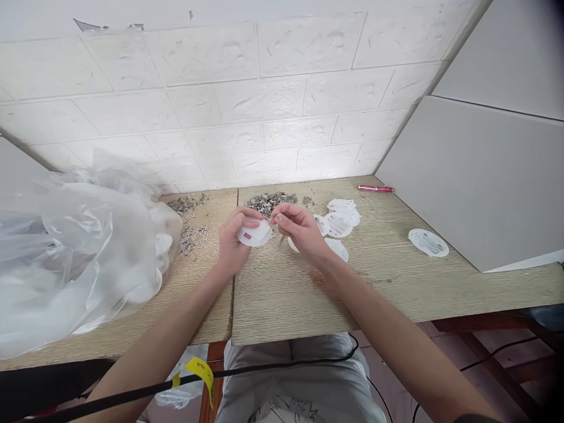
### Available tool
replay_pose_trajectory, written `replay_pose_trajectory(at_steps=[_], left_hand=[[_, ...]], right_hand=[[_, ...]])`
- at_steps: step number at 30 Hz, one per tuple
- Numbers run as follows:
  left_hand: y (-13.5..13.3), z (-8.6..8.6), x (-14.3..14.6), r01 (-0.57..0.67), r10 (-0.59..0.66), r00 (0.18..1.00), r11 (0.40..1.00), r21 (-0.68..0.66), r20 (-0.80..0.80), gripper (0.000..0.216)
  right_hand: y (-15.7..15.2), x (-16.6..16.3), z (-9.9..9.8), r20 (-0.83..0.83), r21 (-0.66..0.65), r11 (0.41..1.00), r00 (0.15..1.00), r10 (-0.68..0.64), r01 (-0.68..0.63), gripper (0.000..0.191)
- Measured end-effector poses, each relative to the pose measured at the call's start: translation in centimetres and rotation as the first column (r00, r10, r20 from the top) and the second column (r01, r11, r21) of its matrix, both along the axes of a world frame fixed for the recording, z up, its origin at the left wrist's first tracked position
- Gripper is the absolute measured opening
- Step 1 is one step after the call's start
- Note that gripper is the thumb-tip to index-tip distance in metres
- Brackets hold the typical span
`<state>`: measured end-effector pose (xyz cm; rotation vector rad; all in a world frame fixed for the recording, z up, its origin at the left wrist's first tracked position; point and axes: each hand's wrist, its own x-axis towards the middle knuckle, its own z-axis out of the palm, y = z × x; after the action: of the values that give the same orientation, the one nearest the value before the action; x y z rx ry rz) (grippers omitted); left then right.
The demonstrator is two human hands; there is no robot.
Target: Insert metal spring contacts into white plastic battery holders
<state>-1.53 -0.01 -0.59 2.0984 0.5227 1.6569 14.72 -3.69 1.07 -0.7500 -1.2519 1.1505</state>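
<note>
My left hand (235, 238) grips a round white plastic disc (258, 235) with a small rectangular slot, thumb on top. Close to the disc's right edge, my right hand (299, 228) pinches something tiny, too small to make out. A thin tan stick (281, 239) shows just below the right fingers. Behind both hands lies a heap of small metal pieces (268, 202). Several similar white discs (339, 222) lie piled to the right of my right hand, some partly hidden by it.
A large clear plastic bag (83, 247) full of white parts fills the left side. More small metal pieces (188, 239) lie scattered beside it. A red pen (375, 188) and a separate white disc (428, 242) are at the right. A black cable (264, 367) crosses below the table edge.
</note>
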Motion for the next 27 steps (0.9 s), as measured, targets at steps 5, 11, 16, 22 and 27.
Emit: replay_pose_trajectory(at_steps=[5, 11, 16, 22, 27], left_hand=[[-0.17, 0.14, 0.03, -0.018, 0.019, 1.0, 0.994, 0.105, -0.011, 0.008], [-0.21, 0.18, 0.04, 0.003, -0.002, 1.0, 0.99, 0.143, -0.011, 0.009], [-0.17, 0.05, -0.04, -0.019, 0.021, 1.0, 0.991, 0.13, -0.014, 0.007], [-0.42, 0.36, 0.13, -0.068, 0.067, 0.998, 0.993, 0.093, 0.011, 0.008], [-0.49, 0.51, 0.39, -0.061, 0.062, 0.998, 0.965, -0.254, -0.002, 0.017]], right_hand=[[-0.08, -0.04, 0.08, -0.001, -0.031, 0.999, 1.0, -0.008, 0.008, 0.029], [-0.21, 0.02, 0.21, 0.014, -0.009, 1.0, 1.0, -0.018, 0.018, 0.024], [-0.24, 0.12, 0.14, 0.017, 0.02, 1.0, 1.0, -0.002, 0.002, 0.019], [-0.22, 0.04, 0.1, 0.054, 0.068, 0.998, 0.998, 0.012, -0.015, 0.016], [-0.03, -0.03, 0.0, 0.055, 0.006, 0.998, 0.997, -0.062, 0.062, 0.019]])
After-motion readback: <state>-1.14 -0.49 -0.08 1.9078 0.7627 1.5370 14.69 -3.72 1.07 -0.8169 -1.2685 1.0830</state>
